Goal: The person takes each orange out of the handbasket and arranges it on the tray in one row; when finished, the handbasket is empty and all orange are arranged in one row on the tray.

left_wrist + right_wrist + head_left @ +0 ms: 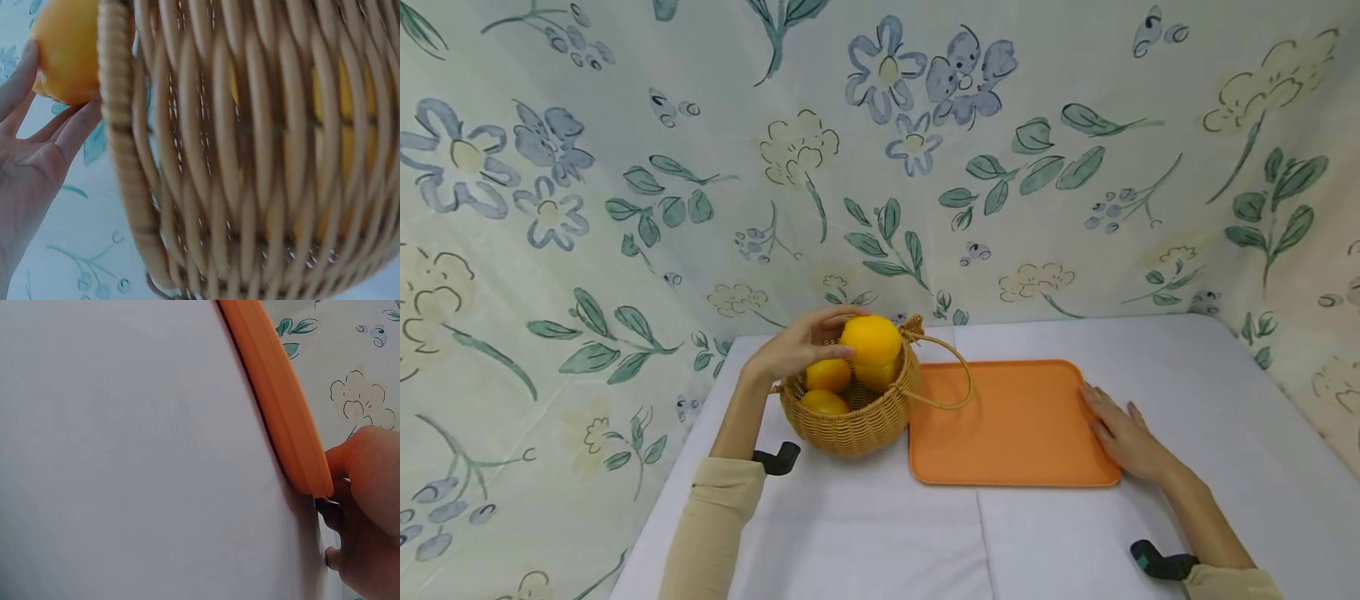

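My left hand (793, 350) is over the basket (850, 421), fingers curled round the top orange (871, 340), which sits above the rim. The left wrist view shows fingertips (62, 134) against the fruit's side, the palm not fully closed round it; grip looks light. Two more oranges (827, 375) lie lower in the basket, touching the held one or very near it.

Right hand (1123, 433) lies flat, fingers straight and together, pressing on the right edge of the tray (1015, 421). The right wrist view has the thumb (365, 462) against the tray rim. It holds nothing, only steadies.

The tray sits just beside the basket on the white table (880, 533). The basket handle (951, 375) droops over the tray's left edge.

Judgement: to lift well, I'd wrap the thumb further under the orange before raising it, go straight up to clear the rim, and pass above that handle rather than through it. The basket is light wicker; dragging the fruit sideways could tip it.
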Action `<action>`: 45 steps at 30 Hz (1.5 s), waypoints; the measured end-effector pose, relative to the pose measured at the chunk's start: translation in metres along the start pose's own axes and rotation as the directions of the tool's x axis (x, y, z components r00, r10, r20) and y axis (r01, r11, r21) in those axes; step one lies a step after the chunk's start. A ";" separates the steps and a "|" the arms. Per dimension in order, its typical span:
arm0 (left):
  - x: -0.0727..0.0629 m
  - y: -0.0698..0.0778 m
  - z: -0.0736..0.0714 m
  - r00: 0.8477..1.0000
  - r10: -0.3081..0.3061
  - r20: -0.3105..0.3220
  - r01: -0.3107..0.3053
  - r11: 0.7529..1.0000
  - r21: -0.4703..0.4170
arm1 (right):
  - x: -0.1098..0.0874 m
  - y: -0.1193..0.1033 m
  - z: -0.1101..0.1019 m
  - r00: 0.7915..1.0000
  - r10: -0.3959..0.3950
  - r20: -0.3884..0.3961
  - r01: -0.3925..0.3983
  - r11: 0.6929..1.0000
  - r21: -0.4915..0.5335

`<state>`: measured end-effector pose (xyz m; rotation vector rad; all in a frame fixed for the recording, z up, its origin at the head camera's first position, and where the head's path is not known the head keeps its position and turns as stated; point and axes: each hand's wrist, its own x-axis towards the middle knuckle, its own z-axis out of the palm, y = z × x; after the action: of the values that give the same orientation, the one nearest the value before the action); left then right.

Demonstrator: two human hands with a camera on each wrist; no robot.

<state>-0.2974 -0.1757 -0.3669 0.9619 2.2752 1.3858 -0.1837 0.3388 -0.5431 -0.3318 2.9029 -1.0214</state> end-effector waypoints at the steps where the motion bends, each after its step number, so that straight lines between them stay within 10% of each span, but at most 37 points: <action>1: 0.001 0.004 0.003 1.000 0.003 -0.005 -0.003 1.000 0.000 | 0.000 0.000 0.000 1.000 0.001 0.000 -0.001 1.000 -0.002; 11: 0.039 0.025 0.050 0.992 0.111 0.052 -0.108 0.993 -0.057 | -0.001 0.000 -0.002 1.000 -0.012 -0.010 0.012 1.000 0.006; 28: 0.113 0.031 0.133 0.983 0.104 0.154 -0.129 0.979 0.159 | 0.000 0.002 -0.001 1.000 0.008 0.000 -0.008 1.000 -0.003; 45: 0.149 0.016 0.183 0.974 -0.084 0.212 -0.052 0.823 0.565 | -0.001 0.005 -0.004 1.000 -0.006 -0.028 0.006 1.000 -0.012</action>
<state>-0.2952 0.0524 -0.4302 1.1914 2.5436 0.5276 -0.1836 0.3448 -0.5433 -0.3302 2.9355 -1.0187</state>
